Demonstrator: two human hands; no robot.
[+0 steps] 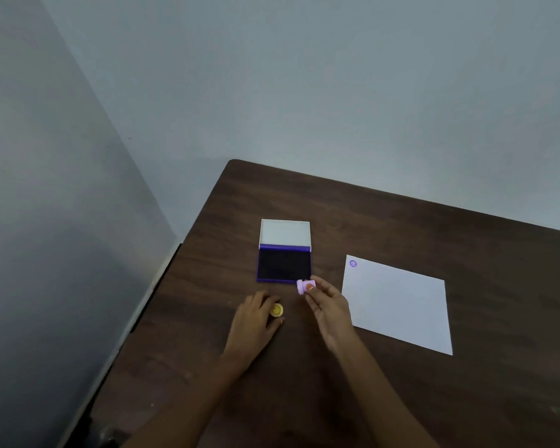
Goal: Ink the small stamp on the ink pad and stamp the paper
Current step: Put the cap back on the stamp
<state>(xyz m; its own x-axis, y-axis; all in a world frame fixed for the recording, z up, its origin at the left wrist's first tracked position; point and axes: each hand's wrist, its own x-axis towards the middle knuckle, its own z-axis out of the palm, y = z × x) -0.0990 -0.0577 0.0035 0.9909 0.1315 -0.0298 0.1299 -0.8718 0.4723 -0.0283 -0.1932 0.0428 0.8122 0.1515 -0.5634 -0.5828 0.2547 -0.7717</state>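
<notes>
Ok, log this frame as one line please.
right hand: holds pink stamp by ink pad | left hand: on yellow stamp | paper: one purple mark

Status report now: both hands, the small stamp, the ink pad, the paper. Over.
Right hand pinches pink stamp beside open ink pad. Left hand on yellow stamp. Paper bears one purple mark. Nothing in the way.

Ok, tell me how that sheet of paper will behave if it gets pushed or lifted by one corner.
The paper lies flat and thin on the wooden table, so it would probably slide easily under a sideways push. Lifted by one corner it would likely droop rather than stay stiff. It looks very light, so pressing a stamp down without a steadying hand may shift it.
</notes>
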